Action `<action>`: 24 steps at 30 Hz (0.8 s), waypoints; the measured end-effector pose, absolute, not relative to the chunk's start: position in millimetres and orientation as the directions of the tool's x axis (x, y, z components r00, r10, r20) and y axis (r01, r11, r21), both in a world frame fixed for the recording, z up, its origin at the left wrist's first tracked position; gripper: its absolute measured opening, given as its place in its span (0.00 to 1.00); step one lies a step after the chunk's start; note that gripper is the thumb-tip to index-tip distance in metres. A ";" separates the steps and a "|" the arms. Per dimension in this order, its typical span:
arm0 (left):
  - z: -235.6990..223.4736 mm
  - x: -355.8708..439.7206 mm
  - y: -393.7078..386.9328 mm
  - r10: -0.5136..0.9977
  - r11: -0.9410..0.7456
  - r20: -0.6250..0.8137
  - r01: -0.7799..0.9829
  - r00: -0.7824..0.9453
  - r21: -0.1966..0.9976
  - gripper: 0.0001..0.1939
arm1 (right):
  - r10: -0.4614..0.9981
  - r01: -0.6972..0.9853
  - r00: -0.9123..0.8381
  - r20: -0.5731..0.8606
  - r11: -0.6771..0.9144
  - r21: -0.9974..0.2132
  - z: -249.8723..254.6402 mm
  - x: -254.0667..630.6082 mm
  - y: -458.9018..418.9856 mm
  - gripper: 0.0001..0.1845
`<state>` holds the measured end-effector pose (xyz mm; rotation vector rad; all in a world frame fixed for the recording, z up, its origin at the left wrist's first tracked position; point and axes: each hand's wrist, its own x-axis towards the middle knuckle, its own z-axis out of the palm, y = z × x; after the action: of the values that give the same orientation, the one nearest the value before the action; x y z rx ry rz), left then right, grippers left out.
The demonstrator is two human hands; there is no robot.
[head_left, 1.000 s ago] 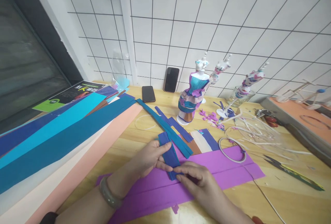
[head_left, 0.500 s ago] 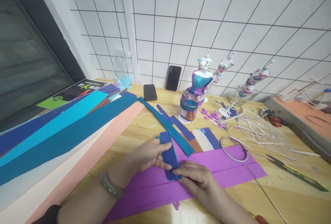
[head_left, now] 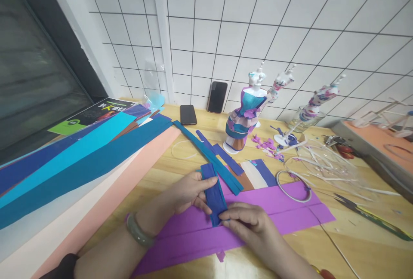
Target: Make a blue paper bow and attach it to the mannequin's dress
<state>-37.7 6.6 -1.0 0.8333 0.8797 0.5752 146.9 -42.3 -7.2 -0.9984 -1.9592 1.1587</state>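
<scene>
Folded dark-blue strip (head_left: 215, 199): paper-like, matt, finely wrinkled, with creased edges. The purple sheet (head_left: 284, 206) shares this dull finish, its smooth face scored by crease lines; the broad teal strip (head_left: 80, 158) looks equally matt. The tabletop (head_left: 158, 176) is pale grained wood, smooth with a soft sheen. Both the flat phone (head_left: 188, 114) and the upright phone (head_left: 217, 97) show dark, glossy, glass-like faces. The bangle (head_left: 139, 230) appears polished and stone-like; the bag (head_left: 325, 163) is clear, shiny, crumpled plastic.
</scene>
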 end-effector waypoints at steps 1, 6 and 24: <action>-1.2 -37.5 6.6 0.738 0.551 -0.429 -0.097 0.521 0.829 0.13 | 0.861 0.275 -0.492 0.132 0.298 -0.914 -7.2 146.8 -41.9 0.07; -1.4 -36.7 6.4 0.775 0.502 -0.396 -0.099 0.493 0.859 0.15 | 0.887 0.248 -0.452 0.094 0.226 -0.942 -5.7 146.7 -40.1 0.06; -4.1 -34.1 6.8 0.825 0.413 -0.335 -0.082 0.455 0.907 0.17 | 0.902 0.300 -0.424 0.075 0.219 -0.929 -1.0 147.5 -40.0 0.07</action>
<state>-34.1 6.8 -4.1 0.9768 0.9231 0.6855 147.5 -40.0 -1.0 -1.1110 -1.8540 1.2012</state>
